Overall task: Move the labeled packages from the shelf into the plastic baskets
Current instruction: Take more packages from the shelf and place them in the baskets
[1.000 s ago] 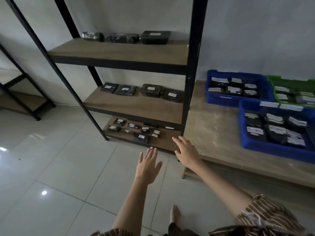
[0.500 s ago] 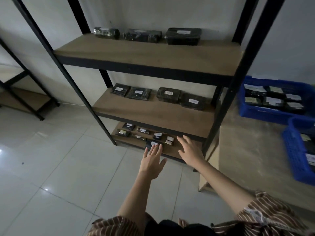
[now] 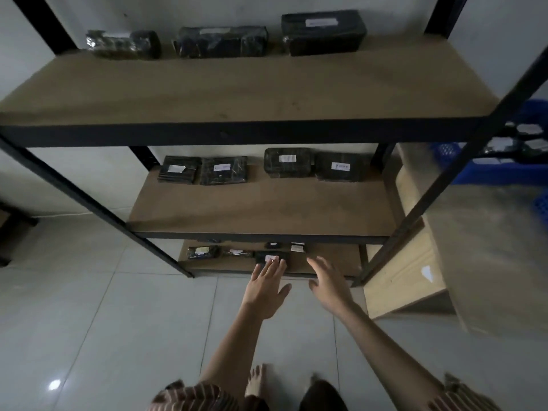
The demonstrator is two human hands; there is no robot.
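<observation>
A black metal shelf (image 3: 243, 133) with wooden boards holds dark wrapped packages with white labels. Three long packages (image 3: 323, 32) lie at the back of the top board, several flat ones (image 3: 287, 162) on the middle board, and several small ones (image 3: 203, 252) on the bottom board. My left hand (image 3: 265, 287) stretches out with straight fingers, its fingertips over a small labeled package (image 3: 271, 257) at the bottom board's front. My right hand (image 3: 329, 280) is open beside it, over the bare bottom board. Neither hand holds anything. A blue plastic basket (image 3: 504, 170) with packages shows blurred at the right edge.
A low wooden table (image 3: 489, 247) stands right of the shelf, under the blue basket. The shelf's slanted front posts (image 3: 444, 179) cross the view on both sides. The floor is pale tile (image 3: 103, 321). My bare foot (image 3: 255, 381) shows at the bottom.
The view has swung left and closer to the shelf, pushing the baskets to the right edge. Both open hands have moved forward and down to the bottom board.
</observation>
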